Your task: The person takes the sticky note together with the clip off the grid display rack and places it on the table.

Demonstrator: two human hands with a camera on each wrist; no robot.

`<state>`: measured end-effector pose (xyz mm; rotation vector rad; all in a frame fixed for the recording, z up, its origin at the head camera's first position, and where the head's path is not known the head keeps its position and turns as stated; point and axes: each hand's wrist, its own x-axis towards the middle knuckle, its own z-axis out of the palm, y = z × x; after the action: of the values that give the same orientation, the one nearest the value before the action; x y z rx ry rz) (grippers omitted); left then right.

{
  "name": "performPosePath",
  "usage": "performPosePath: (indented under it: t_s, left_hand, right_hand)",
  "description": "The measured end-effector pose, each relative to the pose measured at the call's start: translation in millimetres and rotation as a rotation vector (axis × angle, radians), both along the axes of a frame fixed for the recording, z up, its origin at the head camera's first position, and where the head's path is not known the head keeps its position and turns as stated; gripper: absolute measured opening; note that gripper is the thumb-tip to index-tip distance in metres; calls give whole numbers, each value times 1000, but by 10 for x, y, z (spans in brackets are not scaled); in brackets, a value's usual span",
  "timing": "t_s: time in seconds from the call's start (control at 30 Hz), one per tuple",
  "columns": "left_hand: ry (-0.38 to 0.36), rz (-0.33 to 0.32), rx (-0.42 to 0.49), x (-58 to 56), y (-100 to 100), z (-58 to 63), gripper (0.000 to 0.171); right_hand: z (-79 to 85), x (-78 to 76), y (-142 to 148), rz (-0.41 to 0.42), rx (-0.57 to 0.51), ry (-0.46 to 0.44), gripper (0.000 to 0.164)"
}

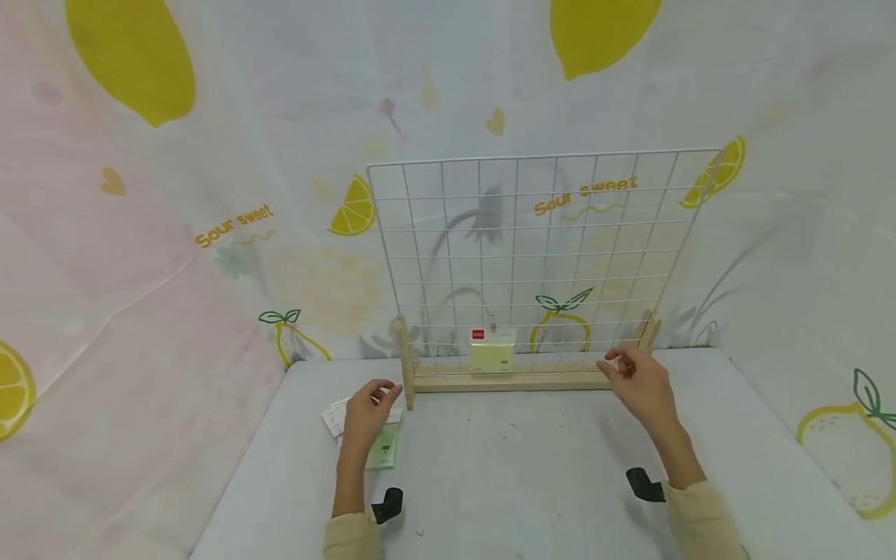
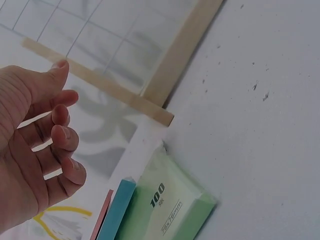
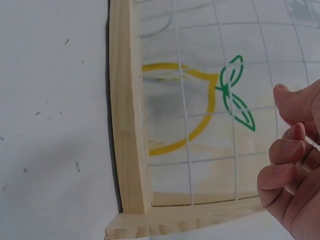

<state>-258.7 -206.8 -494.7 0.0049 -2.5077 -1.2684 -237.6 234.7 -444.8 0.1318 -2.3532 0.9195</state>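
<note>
A white wire grid panel (image 1: 518,159) stands on a wooden base (image 1: 518,382). A clear pack of yellow sticky notes (image 1: 490,358) hangs low on the grid. My left hand (image 1: 367,412) hovers over a green sticky note pack (image 2: 165,205), left of the base, holding nothing, its fingers loosely bent. Beside that pack, the left wrist view shows the edges of a blue pack (image 2: 116,210) and a pink one (image 2: 102,215). Near the right wooden upright (image 1: 649,328), my right hand (image 1: 638,383) is raised with loosely curled fingers and holds nothing.
White printed packs (image 1: 334,418) lie under and beside my left hand. The white table (image 1: 504,474) carries small dark specks. Behind the grid hangs a lemon-printed cloth (image 1: 434,93). A black wrist mount (image 1: 645,485) juts from the right sleeve and another (image 1: 388,505) from the left.
</note>
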Motion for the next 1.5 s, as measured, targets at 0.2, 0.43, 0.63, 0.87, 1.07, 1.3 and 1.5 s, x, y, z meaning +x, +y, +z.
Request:
performPosePath:
  t_s: [0.2,0.43,0.63,0.87,1.07,1.3,1.5]
  left_hand:
    - [17,-64,18,-28,107,26,18]
    - [61,-149,18,-69,281,70,26]
    - [111,-177,24,-116,414,112,29]
    - [149,-176,37,-172,496,131,27]
    - [152,-189,55,-205,568,142,26]
    - [126,-197,53,-232,645,143,26]
    - [132,-213,74,-281,719,143,26]
  right_hand:
    - [40,-87,-128,48,4,50,17]
    - [68,-160,-300,113,-22,91,19]
    - [147,-200,-463,140,-12,84,20]
    - [155,-289,-635,170,-14,121,24]
    - [113,-378,-740,179,-42,161,25]
    - [129,-431,-845,196,-39,213,25]
    - [182,-491,-949,227,-20,195,23]
